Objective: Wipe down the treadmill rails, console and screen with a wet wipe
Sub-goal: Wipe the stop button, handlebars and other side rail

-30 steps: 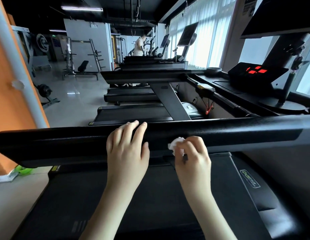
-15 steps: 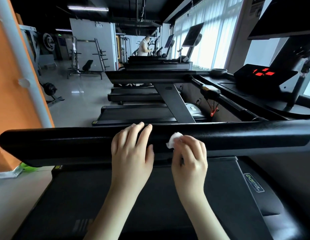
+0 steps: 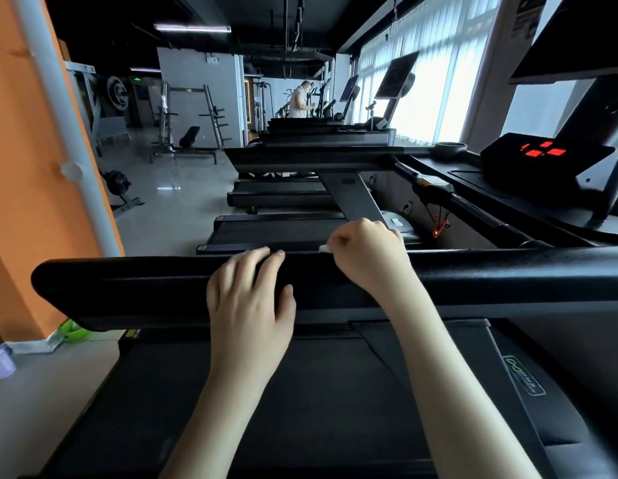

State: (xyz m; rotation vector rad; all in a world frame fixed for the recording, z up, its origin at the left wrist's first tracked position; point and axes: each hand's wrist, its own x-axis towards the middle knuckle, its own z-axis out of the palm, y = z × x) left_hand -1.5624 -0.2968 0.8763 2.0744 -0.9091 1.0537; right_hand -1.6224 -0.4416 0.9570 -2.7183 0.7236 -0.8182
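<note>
Count: from where I stand, one purple cup (image 3: 0, 361) on the floor at 8 o'clock, one black rail (image 3: 128, 285) across the middle, two hands, one wet wipe (image 3: 324, 248), one console (image 3: 542, 153) lit red at 2 o'clock.
Change: half a second ago the right hand rubbed the near face of the rail with more of the wipe showing. It has since climbed to the rail's top edge. The left hand has kept its place.
Left hand (image 3: 248, 305): at 7 o'clock, laid flat on the rail, fingers straight and close together, tips reaching the top edge, thumb out to the side.
Wet wipe: on the rail's top edge, just right of the left fingertips; only a small white tuft shows (the rest is hidden in the fist).
Right hand (image 3: 366, 257): just past centre toward 4 o'clock, curled tight over the rail's top, pinching the wipe, which pokes out at the hand's own 9 o'clock.
</note>
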